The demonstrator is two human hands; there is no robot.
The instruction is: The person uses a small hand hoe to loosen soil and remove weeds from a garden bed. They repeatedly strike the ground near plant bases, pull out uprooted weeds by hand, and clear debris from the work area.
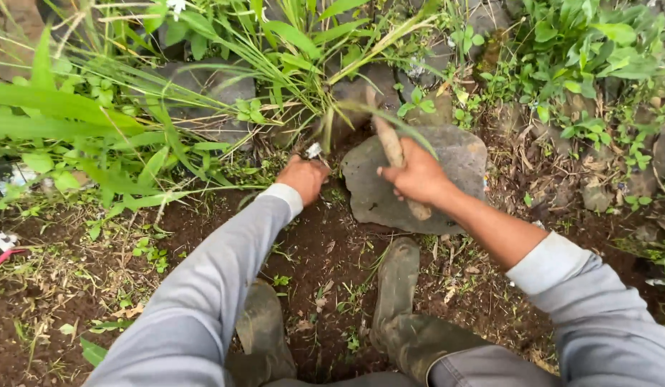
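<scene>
Head view: left hand (302, 177) fisted, grip shut on grass stems (319, 122); right hand (417, 174) clasps wooden handle (392, 147).

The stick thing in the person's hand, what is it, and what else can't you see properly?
- Wooden handle in the right hand, head view: its top end is lost among grass blades, so the tool's kind is unclear.
- Left hand: its closed fingers hide most of a small pale object.
- Left boot: partly covered by the grey sleeve.

rough grey stone (447, 165), worn wooden handle (391, 147)
</scene>
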